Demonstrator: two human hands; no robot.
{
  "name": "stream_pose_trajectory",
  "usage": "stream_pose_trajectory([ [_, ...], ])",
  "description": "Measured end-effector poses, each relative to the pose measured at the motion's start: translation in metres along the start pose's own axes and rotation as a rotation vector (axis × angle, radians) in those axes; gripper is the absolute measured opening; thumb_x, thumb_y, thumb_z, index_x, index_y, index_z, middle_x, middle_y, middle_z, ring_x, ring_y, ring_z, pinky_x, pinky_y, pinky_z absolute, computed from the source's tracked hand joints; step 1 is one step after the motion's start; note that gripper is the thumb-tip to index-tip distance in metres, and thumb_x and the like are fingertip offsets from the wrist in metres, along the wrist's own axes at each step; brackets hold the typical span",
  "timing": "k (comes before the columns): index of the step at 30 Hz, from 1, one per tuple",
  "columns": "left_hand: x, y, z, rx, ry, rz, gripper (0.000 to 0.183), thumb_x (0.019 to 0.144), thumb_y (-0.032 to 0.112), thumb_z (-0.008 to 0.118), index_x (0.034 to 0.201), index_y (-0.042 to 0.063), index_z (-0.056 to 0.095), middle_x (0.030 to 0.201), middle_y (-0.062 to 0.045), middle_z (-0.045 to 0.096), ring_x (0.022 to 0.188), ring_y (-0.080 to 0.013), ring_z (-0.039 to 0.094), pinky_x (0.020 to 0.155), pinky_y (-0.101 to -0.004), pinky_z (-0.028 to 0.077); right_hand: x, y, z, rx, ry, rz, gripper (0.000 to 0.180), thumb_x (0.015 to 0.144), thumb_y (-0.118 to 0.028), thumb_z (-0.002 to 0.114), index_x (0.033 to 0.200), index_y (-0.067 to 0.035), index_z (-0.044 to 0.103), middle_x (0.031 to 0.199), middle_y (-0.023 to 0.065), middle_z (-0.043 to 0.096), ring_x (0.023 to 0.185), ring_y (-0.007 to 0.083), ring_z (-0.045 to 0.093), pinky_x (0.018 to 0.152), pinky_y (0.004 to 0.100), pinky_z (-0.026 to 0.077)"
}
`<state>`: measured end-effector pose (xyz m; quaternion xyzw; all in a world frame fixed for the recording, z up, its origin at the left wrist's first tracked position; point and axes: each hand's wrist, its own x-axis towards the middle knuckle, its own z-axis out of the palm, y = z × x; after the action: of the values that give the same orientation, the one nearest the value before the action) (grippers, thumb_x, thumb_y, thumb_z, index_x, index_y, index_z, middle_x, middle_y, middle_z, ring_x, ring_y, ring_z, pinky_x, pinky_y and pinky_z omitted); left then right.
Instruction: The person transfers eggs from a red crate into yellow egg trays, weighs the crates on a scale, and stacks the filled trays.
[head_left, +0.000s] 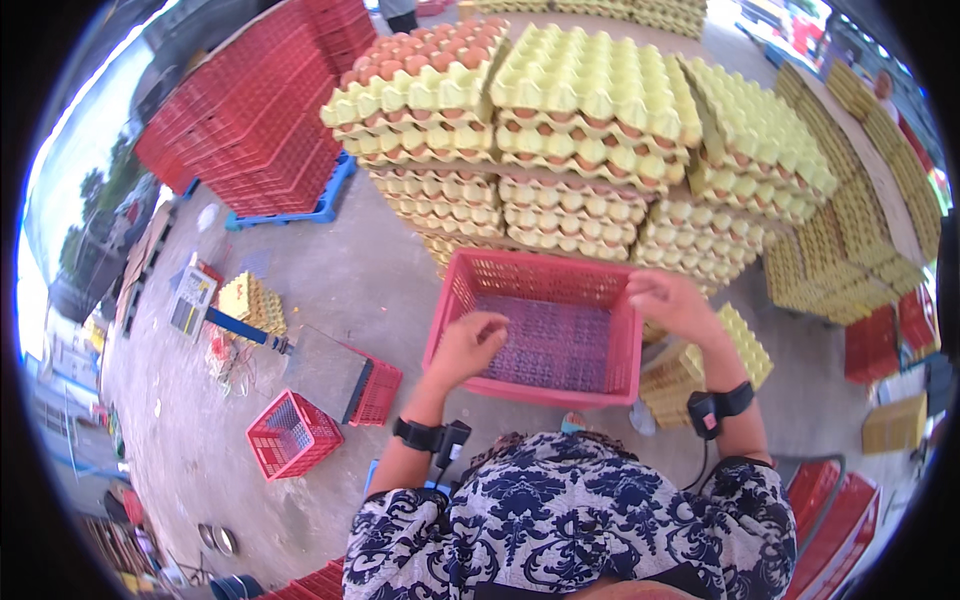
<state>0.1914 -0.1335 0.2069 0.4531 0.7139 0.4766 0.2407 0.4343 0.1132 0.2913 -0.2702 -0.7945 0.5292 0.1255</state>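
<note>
A pink-red plastic crate with slotted walls stands before me, with its open top facing up. No eggs show inside; its purplish bottom has a grid pattern. My left hand hovers over the crate's left side, fingers loosely curled and thumb apart, holding nothing. At the back right corner, my right hand is near the rim with bent fingers and no object visible in it; whether it touches the rim is unclear. Directly beyond the crate rises a stack of yellow egg trays, with brown eggs exposed on its left top tray.
Tall red crates stand on a blue pallet at left. A platform scale and a smaller red crate are nearer. Egg trays lie beside my right arm; more tray stacks line the right.
</note>
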Motion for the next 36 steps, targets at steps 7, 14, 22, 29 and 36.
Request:
stream_pose_trajectory([
  [7,0.098,0.08,-0.194,0.544,0.408,0.276,0.02,0.085,0.01,0.063,0.102,0.001,0.065,0.095,-0.011,0.065,0.084,-0.0205,0.063,0.075,-0.0304,0.05,0.111,-0.194,-0.041,-0.34,0.007,-0.459,0.035,0.088,-0.011,0.065,0.119,0.003,0.06,0.105,0.011,0.068,0.094,0.0176,0.065,0.081,0.0284,0.054],
  [14,0.278,0.07,-0.369,1.013,0.177,0.575,0.035,0.081,0.005,0.058,0.116,0.003,0.058,0.1,-0.017,0.059,0.098,-0.0333,0.058,0.085,-0.039,0.048,0.3,-0.29,0.02,-0.827,-0.037,-0.597,0.037,0.081,-0.017,0.066,0.115,-0.003,0.061,0.103,0.0138,0.066,0.094,0.0257,0.065,0.081,0.0367,0.053],
  [22,0.377,0.037,-0.422,1.044,-0.143,0.541,0.031,0.068,0.005,0.07,0.093,0.004,0.053,0.095,-0.018,0.061,0.09,-0.036,0.061,0.074,-0.042,0.049,0.395,-0.278,0.073,-1.097,0.086,-0.438,0.042,0.066,-0.011,0.074,0.103,-0.007,0.053,0.098,0.0155,0.058,0.093,0.0334,0.057,0.08,0.0394,0.047],
  [29,0.394,0.045,-0.466,0.708,-0.238,0.485,0.041,0.071,0.009,0.074,0.109,0.007,0.056,0.088,-0.007,0.061,0.082,-0.0222,0.062,0.071,-0.0337,0.051,0.413,-0.285,0.048,-0.478,0.193,-0.278,0.038,0.079,-0.012,0.067,0.114,-0.005,0.054,0.09,0.0042,0.063,0.081,0.0135,0.059,0.068,0.0275,0.049],
  [36,0.411,0.056,-0.449,0.286,-0.217,0.287,0.031,0.084,0.029,0.068,0.103,0.005,0.065,0.089,-0.006,0.061,0.084,-0.0131,0.059,0.069,-0.0268,0.049,0.436,-0.324,0.085,-0.527,0.067,-0.351,0.023,0.08,-0.013,0.067,0.101,-0.005,0.064,0.084,0.0051,0.064,0.08,0.0157,0.062,0.066,0.0298,0.05],
])
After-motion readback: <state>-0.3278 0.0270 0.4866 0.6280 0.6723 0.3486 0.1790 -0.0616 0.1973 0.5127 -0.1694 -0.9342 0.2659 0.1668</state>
